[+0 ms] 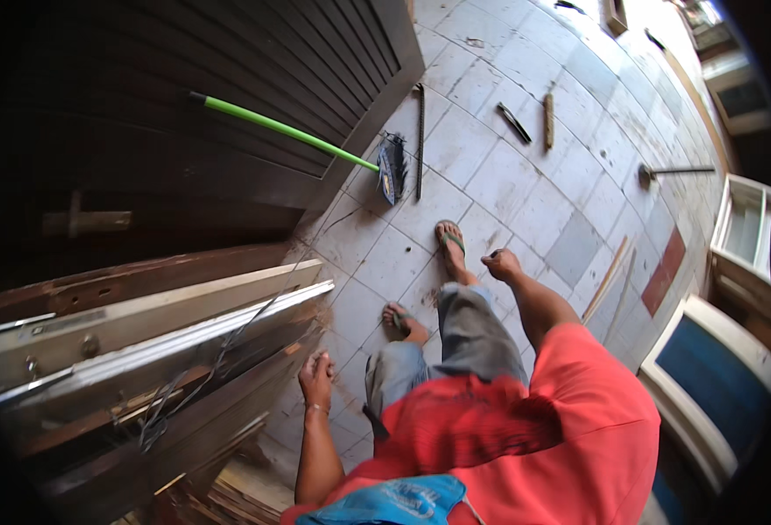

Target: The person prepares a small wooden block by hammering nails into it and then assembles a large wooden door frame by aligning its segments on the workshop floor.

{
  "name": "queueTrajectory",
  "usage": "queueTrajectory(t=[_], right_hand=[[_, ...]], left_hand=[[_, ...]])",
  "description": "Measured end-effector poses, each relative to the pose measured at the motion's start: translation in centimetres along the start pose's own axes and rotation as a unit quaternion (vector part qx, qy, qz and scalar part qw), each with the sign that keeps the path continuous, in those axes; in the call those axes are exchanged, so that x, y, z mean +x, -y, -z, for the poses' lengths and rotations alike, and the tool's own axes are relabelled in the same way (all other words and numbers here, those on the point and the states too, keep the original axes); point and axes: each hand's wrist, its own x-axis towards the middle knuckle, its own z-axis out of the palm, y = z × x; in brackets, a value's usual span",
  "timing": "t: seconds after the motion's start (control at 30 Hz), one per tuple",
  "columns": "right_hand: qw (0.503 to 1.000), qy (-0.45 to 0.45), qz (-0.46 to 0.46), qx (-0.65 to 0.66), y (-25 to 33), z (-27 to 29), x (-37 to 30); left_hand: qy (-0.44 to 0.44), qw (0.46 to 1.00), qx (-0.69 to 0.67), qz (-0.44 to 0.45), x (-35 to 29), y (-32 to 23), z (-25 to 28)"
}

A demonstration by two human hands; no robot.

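My left hand (pixel 317 378) hangs beside a stack of boards and frame pieces, its fingers loosely bent and slightly apart. Nothing shows in it. Over the tiled floor (pixel 517 192), my right hand (pixel 502 264) is closed with the fingers curled in, and I see no object in it. Ahead of my sandalled feet, a broom (pixel 392 166) with a green handle leans on a dark slatted wooden panel (pixel 333 105). A thin dark rod (pixel 420 140) lies by its bristles. Farther off lie a black hand tool (pixel 514 122) and a short wooden stick (pixel 549 121).
On the left, long pale boards (pixel 228 302) and tangled wire (pixel 154 429) stick out at leg height. A long-handled hammer-like tool (pixel 647 175) is on the right. Wooden strips (pixel 607 278) lie nearby. White frames (pixel 744 223) and a blue-panelled piece (pixel 709 376) line the right side.
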Motion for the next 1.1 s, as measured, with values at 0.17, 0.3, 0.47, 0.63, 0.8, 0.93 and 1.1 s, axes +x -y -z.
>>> queueTrajectory(t=[0.17,0.3,0.47,0.63,0.8,0.93,1.1], right_hand=[[0.994,0.088,0.028,-0.059,6.6,-3.7,21.1],[0.992,0.098,0.075,-0.028,10.0,-10.9,33.0],[0.997,0.036,0.064,0.019,5.6,-20.6,45.2],[0.998,0.056,-0.030,-0.019,13.3,-22.8,46.0],[0.989,0.043,-0.077,0.117,10.6,-21.3,45.0],[0.988,0.032,0.017,0.147,6.3,-15.3,35.0],[0.996,0.085,-0.002,0.001,-4.3,-2.8,23.7]], left_hand=[[-0.008,0.995,0.050,0.086,3.8,2.5,-10.6],[0.024,0.980,0.111,0.163,4.9,8.7,-16.4],[0.024,0.965,0.110,0.235,8.0,11.2,-19.7],[-0.056,0.960,0.115,0.247,5.0,17.1,-18.1],[-0.081,0.952,0.086,0.282,1.4,21.7,-15.7],[-0.135,0.951,0.017,0.278,-6.1,27.9,-11.4],[-0.223,0.933,-0.228,0.164,-11.8,33.8,-5.3]])
